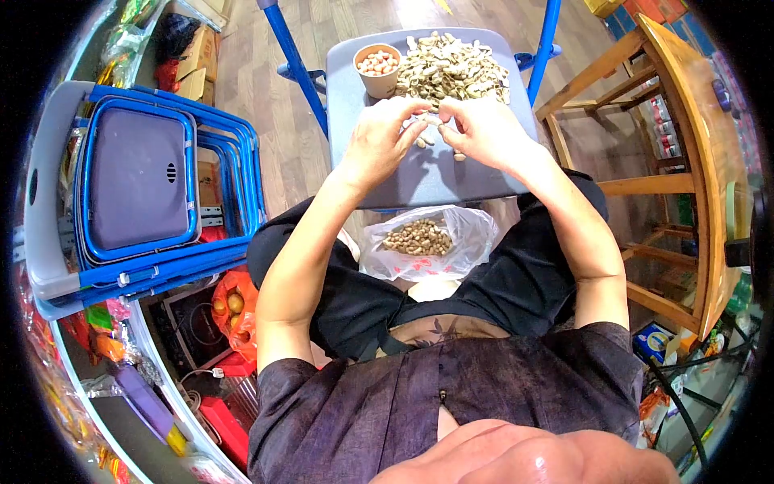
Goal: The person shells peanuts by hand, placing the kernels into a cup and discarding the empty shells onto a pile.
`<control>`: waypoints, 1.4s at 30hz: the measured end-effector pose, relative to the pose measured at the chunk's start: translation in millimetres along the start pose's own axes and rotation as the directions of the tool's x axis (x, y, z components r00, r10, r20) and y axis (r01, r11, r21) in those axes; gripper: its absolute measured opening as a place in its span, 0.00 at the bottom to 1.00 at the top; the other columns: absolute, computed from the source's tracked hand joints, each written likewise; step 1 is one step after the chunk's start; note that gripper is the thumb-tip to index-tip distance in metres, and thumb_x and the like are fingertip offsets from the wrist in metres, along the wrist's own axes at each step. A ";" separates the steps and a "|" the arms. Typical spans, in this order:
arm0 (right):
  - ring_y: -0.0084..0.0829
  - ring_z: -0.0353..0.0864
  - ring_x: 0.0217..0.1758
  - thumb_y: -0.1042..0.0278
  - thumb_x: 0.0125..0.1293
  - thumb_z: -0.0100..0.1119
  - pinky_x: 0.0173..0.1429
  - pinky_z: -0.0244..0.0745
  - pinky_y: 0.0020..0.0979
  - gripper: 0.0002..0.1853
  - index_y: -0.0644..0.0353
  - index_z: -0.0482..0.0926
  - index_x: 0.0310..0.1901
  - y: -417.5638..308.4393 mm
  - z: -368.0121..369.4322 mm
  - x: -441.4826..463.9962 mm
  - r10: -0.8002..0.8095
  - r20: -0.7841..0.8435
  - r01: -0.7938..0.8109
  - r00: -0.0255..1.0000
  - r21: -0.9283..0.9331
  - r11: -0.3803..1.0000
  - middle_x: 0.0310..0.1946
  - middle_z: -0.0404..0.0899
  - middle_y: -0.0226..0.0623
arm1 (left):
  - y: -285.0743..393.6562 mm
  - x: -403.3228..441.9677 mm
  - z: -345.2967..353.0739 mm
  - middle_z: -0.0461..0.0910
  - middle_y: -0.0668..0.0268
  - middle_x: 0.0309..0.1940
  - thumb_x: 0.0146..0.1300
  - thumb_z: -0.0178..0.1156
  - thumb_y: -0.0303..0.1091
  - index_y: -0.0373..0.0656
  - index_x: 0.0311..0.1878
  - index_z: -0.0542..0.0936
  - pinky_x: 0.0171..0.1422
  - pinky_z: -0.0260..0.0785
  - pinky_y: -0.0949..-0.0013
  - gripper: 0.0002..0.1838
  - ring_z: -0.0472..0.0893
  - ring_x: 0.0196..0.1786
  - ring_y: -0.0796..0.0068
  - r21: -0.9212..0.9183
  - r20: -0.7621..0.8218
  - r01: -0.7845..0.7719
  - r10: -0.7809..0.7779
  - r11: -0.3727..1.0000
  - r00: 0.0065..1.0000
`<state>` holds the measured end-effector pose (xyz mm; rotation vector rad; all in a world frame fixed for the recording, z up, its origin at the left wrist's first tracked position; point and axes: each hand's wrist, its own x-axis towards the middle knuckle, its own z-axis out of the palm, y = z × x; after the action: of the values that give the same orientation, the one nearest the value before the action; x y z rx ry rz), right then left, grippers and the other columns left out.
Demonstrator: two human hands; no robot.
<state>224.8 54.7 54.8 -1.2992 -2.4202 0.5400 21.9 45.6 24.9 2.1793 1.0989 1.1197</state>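
My left hand (380, 139) and my right hand (482, 135) meet over the grey chair seat (371, 177), thumbs and fingertips pinched together. Between the fingertips is a small pale peanut (433, 119), partly covered by the fingers. Below them, a few loose peanuts (459, 156) lie on the seat. A beige cup (379, 81) of shelled pinkish peanuts stands beyond my left hand. Right of the cup, behind my hands, spreads a heap of empty peanut shells (459, 68). A clear plastic bag (472, 238) with unshelled peanuts (418, 237) sits between my legs, below the seat's near edge.
Folded blue-framed chairs (141, 177) stack at the left. A wooden stool (685, 177) lies on the right, near shelves. An orange bag (234, 306) with round yellowish items and an induction cooker (189, 323) are at lower left. Wood-look flooring (258, 105) surrounds the seat.
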 end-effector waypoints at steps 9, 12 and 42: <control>0.37 0.80 0.25 0.64 0.61 0.58 0.32 0.72 0.37 0.10 0.59 0.78 0.40 -10.3 1.1 11.0 -0.006 0.038 0.006 0.999 -0.002 1.000 0.20 0.78 0.40 | -4.7 -14.6 -0.4 0.82 0.62 0.35 0.64 0.61 0.31 0.38 0.42 0.80 0.46 0.72 0.69 0.08 0.82 0.39 0.70 -0.049 0.060 0.227 -0.224 0.973 0.973; 0.32 0.76 0.22 0.62 0.64 0.58 0.30 0.69 0.35 0.10 0.61 0.78 0.37 -10.7 -1.6 16.6 0.056 -0.050 -0.051 0.997 0.109 0.993 0.18 0.75 0.38 | -19.7 -16.6 10.0 0.81 0.68 0.36 0.67 0.59 0.32 0.37 0.44 0.79 0.49 0.71 0.73 0.09 0.80 0.42 0.79 -0.511 0.136 0.453 -0.451 0.731 0.882; 0.16 0.60 0.21 0.49 0.71 0.46 0.23 0.55 0.22 0.20 0.58 0.76 0.35 -8.8 23.2 15.4 0.062 0.254 -0.246 0.965 0.803 0.543 0.19 0.64 0.21 | 7.5 -16.5 0.2 0.81 0.63 0.32 0.63 0.59 0.27 0.35 0.39 0.80 0.43 0.71 0.71 0.06 0.79 0.36 0.76 -0.395 -0.086 0.247 -0.303 0.885 0.949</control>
<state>199.7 59.4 40.6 -1.0164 -1.7058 1.6924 19.6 27.8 22.3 1.6072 1.1032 1.2534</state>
